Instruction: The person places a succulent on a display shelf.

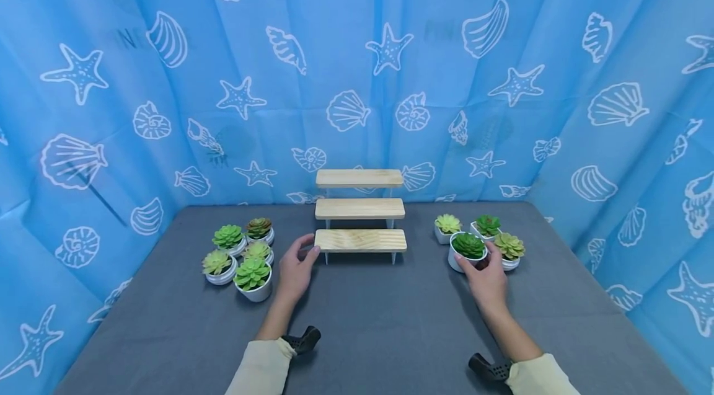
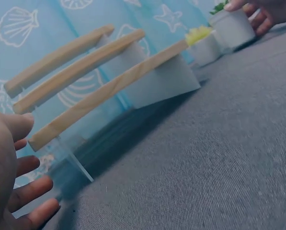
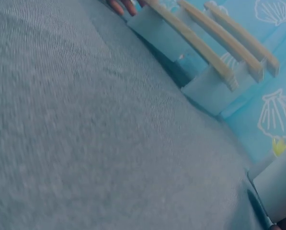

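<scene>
Left hand [image 1: 297, 270]: fingers apart, beside shelf [image 1: 361, 240], lower centre
Right hand [image 1: 488, 281]: fingers clamped on potted plant [image 1: 467, 246], lower right

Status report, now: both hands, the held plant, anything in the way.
Right hand gripping round white pot with dark-green succulent. Left hand empty beside three-tier pale wooden stand. White pot with yellow-green succulent close by, toward stand.

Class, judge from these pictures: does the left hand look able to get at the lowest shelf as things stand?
Very likely yes. The left hand is right beside the left end of the lowest shelf, its fingers appear free, and nothing visible stands between.
</scene>
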`<state>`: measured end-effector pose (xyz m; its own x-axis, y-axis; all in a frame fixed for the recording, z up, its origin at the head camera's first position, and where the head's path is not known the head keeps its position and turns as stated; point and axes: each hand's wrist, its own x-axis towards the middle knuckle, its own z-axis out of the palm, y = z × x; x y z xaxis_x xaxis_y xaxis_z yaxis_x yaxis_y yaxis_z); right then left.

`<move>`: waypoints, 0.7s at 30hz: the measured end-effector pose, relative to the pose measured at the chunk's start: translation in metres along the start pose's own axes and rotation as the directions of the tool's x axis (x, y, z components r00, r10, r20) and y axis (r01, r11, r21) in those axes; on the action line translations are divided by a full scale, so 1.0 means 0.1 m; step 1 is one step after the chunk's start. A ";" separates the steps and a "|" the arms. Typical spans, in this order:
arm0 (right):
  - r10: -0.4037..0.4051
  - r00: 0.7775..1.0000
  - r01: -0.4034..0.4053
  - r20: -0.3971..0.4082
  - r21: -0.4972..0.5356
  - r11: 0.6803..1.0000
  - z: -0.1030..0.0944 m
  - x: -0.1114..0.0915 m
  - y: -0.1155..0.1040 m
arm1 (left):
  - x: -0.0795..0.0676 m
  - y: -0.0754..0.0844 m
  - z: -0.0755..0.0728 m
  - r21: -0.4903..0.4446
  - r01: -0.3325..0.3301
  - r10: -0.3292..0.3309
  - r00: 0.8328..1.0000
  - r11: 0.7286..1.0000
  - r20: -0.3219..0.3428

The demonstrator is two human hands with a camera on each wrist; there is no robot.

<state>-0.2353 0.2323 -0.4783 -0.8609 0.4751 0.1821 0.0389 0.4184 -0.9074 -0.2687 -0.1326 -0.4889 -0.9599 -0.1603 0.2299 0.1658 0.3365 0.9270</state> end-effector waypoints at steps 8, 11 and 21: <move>-0.033 0.999 0.033 -0.013 0.044 0.998 0.02 -0.05 -0.11 | 0.04 0.00 0.02 -0.019 0.015 -0.015 1.000 1.000 -0.005; -0.060 0.998 0.059 0.007 0.085 0.995 0.04 -0.05 -0.17 | 0.06 -0.01 0.03 -0.018 0.026 -0.026 1.000 1.000 -0.014; -0.139 0.989 0.130 0.045 0.152 0.980 0.07 0.02 -0.29 | 0.08 0.02 0.01 -0.006 0.051 -0.051 0.998 0.999 0.033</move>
<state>-0.2417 0.2151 -0.4542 -0.8799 0.3773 0.2889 -0.1513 0.3540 -0.9229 -0.2762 -0.1323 -0.4859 -0.9740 -0.1465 0.1727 0.1181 0.3221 0.9393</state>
